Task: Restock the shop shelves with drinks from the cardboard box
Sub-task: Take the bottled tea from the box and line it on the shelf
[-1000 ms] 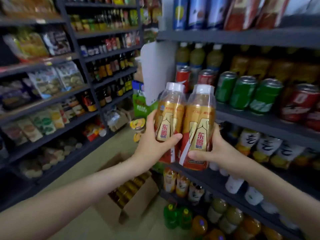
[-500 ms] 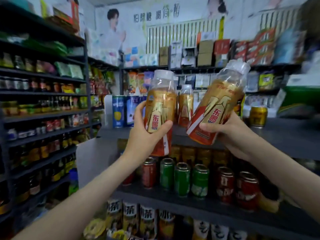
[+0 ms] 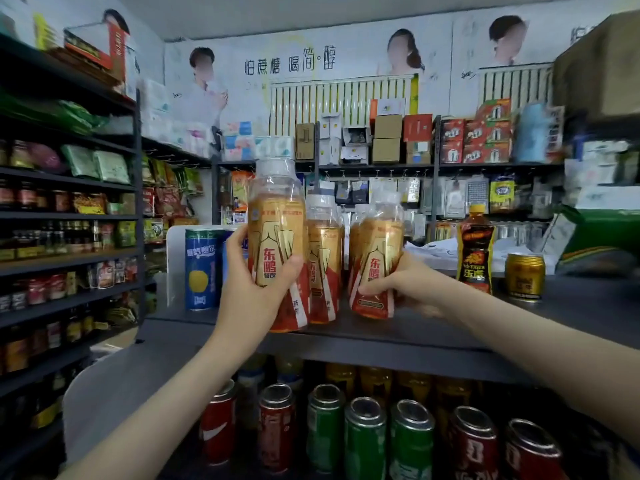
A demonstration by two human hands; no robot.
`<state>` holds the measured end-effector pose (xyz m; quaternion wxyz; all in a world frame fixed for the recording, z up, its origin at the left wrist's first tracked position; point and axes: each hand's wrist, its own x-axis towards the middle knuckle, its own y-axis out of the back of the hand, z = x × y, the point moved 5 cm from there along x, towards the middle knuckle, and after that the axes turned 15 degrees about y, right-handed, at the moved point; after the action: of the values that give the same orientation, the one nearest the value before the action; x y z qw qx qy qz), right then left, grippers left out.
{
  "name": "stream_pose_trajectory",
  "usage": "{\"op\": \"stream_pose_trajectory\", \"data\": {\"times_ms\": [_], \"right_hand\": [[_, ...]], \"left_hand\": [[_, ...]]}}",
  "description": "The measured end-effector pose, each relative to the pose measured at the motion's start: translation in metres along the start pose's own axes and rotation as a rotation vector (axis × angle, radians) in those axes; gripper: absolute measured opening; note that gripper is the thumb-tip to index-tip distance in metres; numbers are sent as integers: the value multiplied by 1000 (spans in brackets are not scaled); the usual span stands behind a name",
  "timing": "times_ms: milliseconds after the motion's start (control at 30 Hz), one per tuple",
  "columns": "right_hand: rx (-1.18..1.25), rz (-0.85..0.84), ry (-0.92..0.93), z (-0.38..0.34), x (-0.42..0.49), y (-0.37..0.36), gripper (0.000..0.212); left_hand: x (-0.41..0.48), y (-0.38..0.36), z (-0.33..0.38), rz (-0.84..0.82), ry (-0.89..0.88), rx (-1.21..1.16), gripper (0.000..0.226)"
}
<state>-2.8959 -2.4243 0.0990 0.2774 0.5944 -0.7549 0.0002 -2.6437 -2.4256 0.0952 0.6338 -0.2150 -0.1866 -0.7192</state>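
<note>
**Q:** What is the state of each grip?

**A:** The left grip [image 3: 256,289] is wrapped around the left bottle [image 3: 277,244] and holds it upright, with the base level with the front edge of the top shelf [image 3: 433,336]. The right grip [image 3: 410,285] is curled around the lower half of the right bottle [image 3: 375,258], which is tilted slightly with its base at the shelf.

**Q:** What do the labels read?

**A:** Both bottles are clear plastic with gold-and-red labels reading 东鹏. A third bottle [image 3: 323,265] with the same label stands on the shelf between them.

**Q:** What surrounds them?

**A:** Red cans [image 3: 277,424] and green cans [image 3: 363,438] stand on the shelf below. On the top shelf, a blue can [image 3: 201,268] with a lemon graphic stands to the left. To the right are a dark bottle [image 3: 475,251] marked HI-TIGER 乐虎 and a gold can [image 3: 524,277]. A wall poster [image 3: 289,60] behind reads 怕蔗糖 喝简·醇.
</note>
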Motion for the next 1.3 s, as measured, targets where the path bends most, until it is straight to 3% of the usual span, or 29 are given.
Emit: {"op": "stream_pose_trajectory", "data": {"times_ms": [300, 433, 533, 633, 700, 733, 800, 867, 1000, 1133, 1233, 1300], "right_hand": [[-132, -99, 21, 24, 38, -4, 84], [-273, -116, -11, 34, 45, 6, 122], [-303, -65, 23, 25, 34, 9, 103], [-449, 120, 305, -10, 13, 15, 97], [-301, 138, 489, -42, -19, 11, 77], [-195, 51, 532, -54, -34, 5, 67], [-76, -179, 535, -66, -60, -10, 59], [-29, -244, 511, -68, -71, -14, 65], [16, -131, 450, -57, -68, 3, 51], [-48, -60, 381, -37, -62, 12, 56], [-67, -5, 324, -27, -50, 11, 67], [-112, 10, 300, -24, -42, 9, 73]], "left_hand": [[-1, -3, -4, 66, -36, 19, 75], [-9, -13, -3, 73, -15, 92, 74], [-16, -24, 1, 79, -16, 101, 78], [-19, -36, 6, 85, -33, 71, 83], [-21, -47, 8, 79, -69, 44, 81], [-23, -54, 9, 70, -92, 40, 79], [-26, -70, 12, 50, -129, 56, 81], [-28, -84, 14, 21, -168, 104, 85], [-27, -107, 16, -105, -234, 280, 92], [-29, -112, 29, -37, -462, 612, 92], [-19, -94, 14, -30, -409, 615, 83], [-10, -75, 0, 73, -328, 577, 75]]}}
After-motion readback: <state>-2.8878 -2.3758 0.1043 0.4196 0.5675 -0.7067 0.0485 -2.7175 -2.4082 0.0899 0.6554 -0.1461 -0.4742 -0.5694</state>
